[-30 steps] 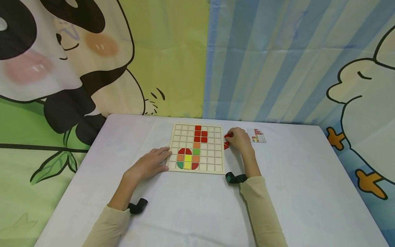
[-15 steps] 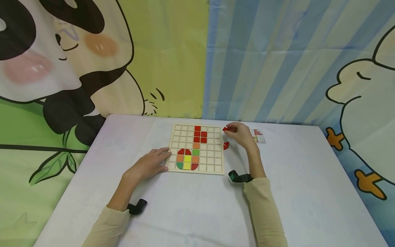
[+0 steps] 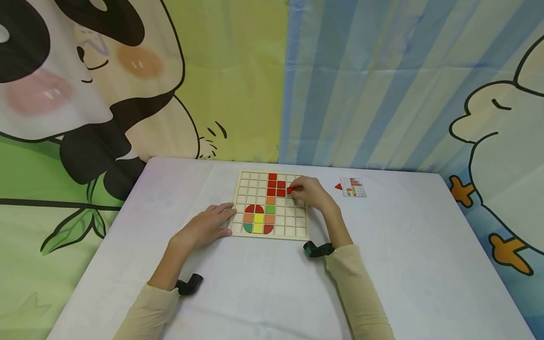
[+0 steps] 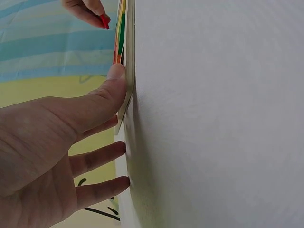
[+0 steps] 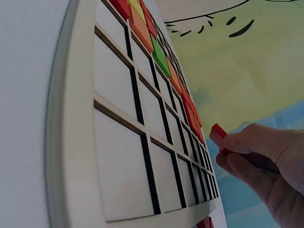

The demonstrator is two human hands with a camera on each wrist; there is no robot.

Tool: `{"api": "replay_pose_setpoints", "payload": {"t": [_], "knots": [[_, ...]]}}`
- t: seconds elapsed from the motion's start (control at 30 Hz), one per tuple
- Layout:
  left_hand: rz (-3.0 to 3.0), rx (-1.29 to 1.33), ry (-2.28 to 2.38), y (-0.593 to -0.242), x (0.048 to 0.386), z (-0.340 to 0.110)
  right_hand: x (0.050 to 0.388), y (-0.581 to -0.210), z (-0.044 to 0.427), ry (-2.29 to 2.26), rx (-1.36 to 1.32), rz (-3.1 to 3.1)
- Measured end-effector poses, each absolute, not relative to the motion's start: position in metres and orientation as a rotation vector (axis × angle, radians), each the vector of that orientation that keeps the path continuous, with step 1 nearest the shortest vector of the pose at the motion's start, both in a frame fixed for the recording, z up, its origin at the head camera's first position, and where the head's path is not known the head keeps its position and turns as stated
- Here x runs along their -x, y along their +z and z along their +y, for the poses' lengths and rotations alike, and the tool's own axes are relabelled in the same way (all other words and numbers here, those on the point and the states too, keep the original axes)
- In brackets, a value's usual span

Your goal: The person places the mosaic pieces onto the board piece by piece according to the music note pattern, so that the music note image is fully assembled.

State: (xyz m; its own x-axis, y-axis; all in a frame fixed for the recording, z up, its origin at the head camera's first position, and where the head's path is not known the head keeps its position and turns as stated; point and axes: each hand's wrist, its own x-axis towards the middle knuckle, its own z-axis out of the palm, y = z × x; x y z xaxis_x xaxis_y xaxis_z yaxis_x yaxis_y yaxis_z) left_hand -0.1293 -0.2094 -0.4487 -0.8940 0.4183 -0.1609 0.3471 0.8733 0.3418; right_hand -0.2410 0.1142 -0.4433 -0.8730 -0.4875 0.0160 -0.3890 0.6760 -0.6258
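Note:
A square wooden grid board [image 3: 292,220] with coloured tiles lies on the table. Its red squares [image 3: 273,184] form a block at the upper middle, above orange, green and yellow tiles [image 3: 258,222]. Over the board's right half, my right hand [image 3: 311,192] pinches a small red tile [image 5: 218,135] between thumb and fingers, just right of the red block. The exact shape of that tile is partly hidden by the fingers. My left hand [image 3: 208,223] rests at the board's left edge, its thumb [image 4: 107,97] touching the rim and its other fingers extended and spread.
Right of the board lies a small printed pattern card [image 3: 353,187], with a red triangular tile [image 3: 338,186] beside its left edge. Red pieces [image 5: 207,222] show past the board's edge in the right wrist view. Curtains with cartoon figures stand behind the white table [image 3: 255,283].
My right hand has moved left from the red pieces beside the board to above the grid, carrying a red tile. The triangular tile by the card has come into sight. My left hand stays put.

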Motion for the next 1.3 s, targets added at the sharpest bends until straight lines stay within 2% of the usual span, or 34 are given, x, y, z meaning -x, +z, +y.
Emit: {"api": "replay_pose_setpoints", "payload": {"t": [1.3], "knots": [[2.807, -0.575, 0.451, -0.449, 0.13, -0.209, 0.24, -0.451, 0.106, -0.786, 0.838, 2.791]]}}
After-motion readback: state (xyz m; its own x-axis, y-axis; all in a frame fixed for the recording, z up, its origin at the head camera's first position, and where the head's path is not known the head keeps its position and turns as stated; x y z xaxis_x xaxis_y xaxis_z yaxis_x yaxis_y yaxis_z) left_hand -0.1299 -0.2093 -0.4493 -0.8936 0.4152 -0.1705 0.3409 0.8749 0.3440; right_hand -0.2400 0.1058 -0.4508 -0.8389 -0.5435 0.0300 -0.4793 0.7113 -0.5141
